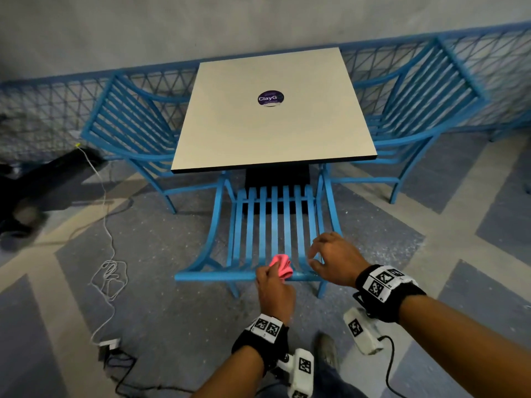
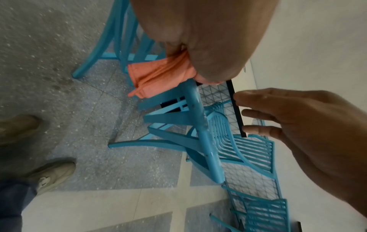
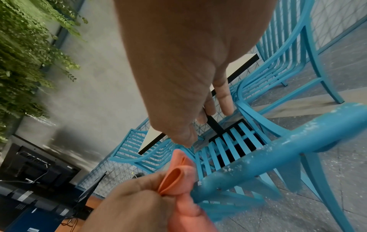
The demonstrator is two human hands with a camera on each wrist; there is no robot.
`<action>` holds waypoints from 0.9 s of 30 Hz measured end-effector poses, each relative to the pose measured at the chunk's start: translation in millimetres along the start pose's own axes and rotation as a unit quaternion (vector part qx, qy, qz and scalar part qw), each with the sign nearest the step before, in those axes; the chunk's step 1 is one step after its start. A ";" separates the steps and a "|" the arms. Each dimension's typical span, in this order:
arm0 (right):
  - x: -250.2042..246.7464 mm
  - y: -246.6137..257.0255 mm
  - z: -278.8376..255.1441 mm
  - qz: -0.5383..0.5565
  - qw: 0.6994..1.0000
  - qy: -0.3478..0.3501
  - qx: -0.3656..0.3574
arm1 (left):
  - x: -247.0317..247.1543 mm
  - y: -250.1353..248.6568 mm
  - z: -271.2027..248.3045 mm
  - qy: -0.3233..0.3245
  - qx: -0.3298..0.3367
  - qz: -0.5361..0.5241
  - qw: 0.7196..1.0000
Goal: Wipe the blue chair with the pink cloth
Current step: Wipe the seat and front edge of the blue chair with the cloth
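Forearms with black wrist straps carrying printed markers enter from the lower edge of the head view, above a speckled grey floor point(image 1: 178, 320) crossed by pale bands. Left hand point(image 1: 274, 291) grips a bunched pink cloth point(image 1: 281, 265), its fingers point(image 3: 137, 186) curled tight around the fabric; the wad is pressed against the top rail point(image 1: 218, 274) of the nearest blue chair point(image 1: 274, 225), near the rail's middle. In the left wrist view the cloth point(image 2: 158, 75) bulges out from under the palm and drapes over the rail's round tube point(image 2: 200, 130), whose paint is chipped and flecked white. Right hand point(image 1: 334, 258) hovers just beside the cloth, over the right part of the same backrest, with its fingers point(image 2: 258, 113) apart and loosely bent, holding nothing; whether the fingertips touch the slats cannot be told.

The chair stands with its back toward the viewer and its vertical slats running down toward a seat tucked under a square pale surface point(image 1: 273, 116). A round dark sticker point(image 1: 270, 98) reading "ClayG" sits near the surface's centre. Two more blue slatted chairs flank it, one at left point(image 1: 126, 124) and one at right point(image 1: 425, 93).

Beyond them a blue lattice fence point(image 1: 51, 110) runs along a grey wall point(image 1: 172, 27). A white cable point(image 1: 107, 239) snakes across the floor at left to a small adapter point(image 1: 110, 344), beside blurred dark equipment point(image 1: 43, 179). The right wrist view shows green foliage point(image 3: 23, 51) hanging on the wall.
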State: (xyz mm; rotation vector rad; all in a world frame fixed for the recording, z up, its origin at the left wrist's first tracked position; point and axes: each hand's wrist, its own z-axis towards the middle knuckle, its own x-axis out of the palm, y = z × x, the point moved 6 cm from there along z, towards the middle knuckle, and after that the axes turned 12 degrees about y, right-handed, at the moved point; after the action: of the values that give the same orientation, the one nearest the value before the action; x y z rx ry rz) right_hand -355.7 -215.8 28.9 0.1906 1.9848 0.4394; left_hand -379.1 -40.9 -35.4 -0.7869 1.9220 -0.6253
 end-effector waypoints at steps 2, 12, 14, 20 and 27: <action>2.0 -0.5 -3.2 0.001 1.000 0.000 0.003 | 13.7 -14.5 -2.9 0.037 0.022 0.002 0.999; -17.4 -50.0 -33.8 0.055 0.995 -0.050 0.066 | -53.1 -32.0 -10.2 0.028 0.078 -0.010 0.997; -16.4 -61.6 -42.8 0.059 0.994 -0.046 0.079 | -79.6 -22.1 -8.1 -0.005 0.083 0.033 0.996; -3.2 -80.0 -59.1 0.055 0.991 -0.016 0.119 | -73.2 9.3 3.2 -0.010 0.050 0.139 0.989; 7.4 -96.2 -73.7 0.072 0.985 -0.026 0.152 | 10.5 -27.6 -11.3 0.018 0.044 0.199 0.979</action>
State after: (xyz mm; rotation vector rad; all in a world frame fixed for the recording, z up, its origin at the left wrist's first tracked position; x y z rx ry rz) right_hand -419.2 -318.2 13.9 0.5345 1.9870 0.2173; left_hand -385.6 -65.9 -17.2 -0.3206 1.9951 -0.4730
